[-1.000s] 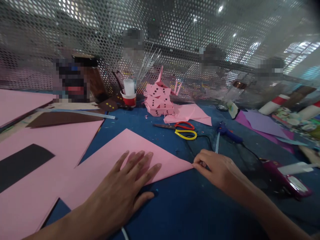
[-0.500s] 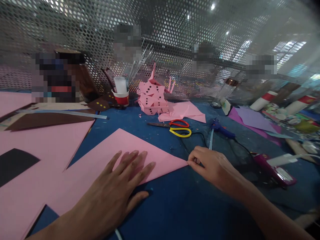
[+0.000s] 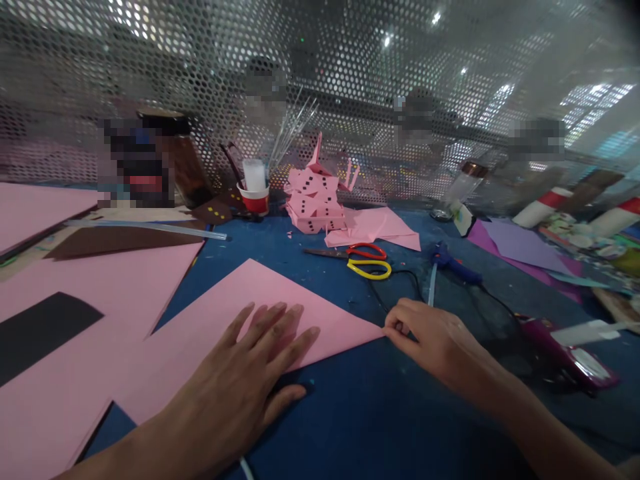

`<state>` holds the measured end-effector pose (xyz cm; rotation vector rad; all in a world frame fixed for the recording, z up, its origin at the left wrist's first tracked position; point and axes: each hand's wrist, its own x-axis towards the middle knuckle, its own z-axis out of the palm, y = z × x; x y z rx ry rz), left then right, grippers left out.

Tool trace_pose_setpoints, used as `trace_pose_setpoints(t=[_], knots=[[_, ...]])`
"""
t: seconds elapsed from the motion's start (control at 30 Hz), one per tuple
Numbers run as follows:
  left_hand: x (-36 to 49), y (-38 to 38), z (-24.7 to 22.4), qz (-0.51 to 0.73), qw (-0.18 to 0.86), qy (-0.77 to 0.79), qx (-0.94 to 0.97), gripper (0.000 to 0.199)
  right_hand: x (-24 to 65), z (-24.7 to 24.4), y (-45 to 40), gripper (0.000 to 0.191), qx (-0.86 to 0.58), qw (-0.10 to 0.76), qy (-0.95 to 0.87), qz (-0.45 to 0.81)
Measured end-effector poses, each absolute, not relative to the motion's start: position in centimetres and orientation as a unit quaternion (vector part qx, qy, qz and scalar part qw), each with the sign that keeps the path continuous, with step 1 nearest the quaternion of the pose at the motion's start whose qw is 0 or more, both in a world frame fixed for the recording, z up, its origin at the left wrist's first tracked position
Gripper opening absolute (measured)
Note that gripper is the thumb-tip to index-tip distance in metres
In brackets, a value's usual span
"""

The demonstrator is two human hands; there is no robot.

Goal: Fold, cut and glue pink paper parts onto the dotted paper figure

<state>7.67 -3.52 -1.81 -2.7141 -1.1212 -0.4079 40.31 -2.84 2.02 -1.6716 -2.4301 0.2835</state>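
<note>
A sheet of pink paper (image 3: 255,283) lies on the blue table, one pointed corner reaching to the right. My left hand (image 3: 245,373) rests flat on it with fingers spread. At the tip of that corner, my right hand (image 3: 425,337) pinches the paper between thumb and curled fingers. Just beyond the sheet lie scissors (image 3: 370,260) with one red and one yellow handle loop. A blue glue gun (image 3: 455,265) with a clear glue stick lies past my right hand.
Behind the scissors stands a pink paper model (image 3: 317,200) beside folded pink paper (image 3: 385,227). A red-and-white cup (image 3: 254,200) stands at the back. More pink sheets (image 3: 30,413) and a black piece (image 3: 50,330) lie left. A magenta power strip (image 3: 565,353) lies right, with cords nearby.
The whole view has shifted slightly, so things appear a little farther right. Both hands keep the same hold on the pink paper.
</note>
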Motion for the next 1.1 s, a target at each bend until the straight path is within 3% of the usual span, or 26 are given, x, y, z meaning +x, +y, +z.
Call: trace_pose_setpoints(t=[1.1], knots=[[7.47,-3.54,-1.94,-0.114,0.109,-0.370,-0.915,0.064,39.61,2.33,-3.03,0.016,-0.587,0.067,-0.801,0.095]])
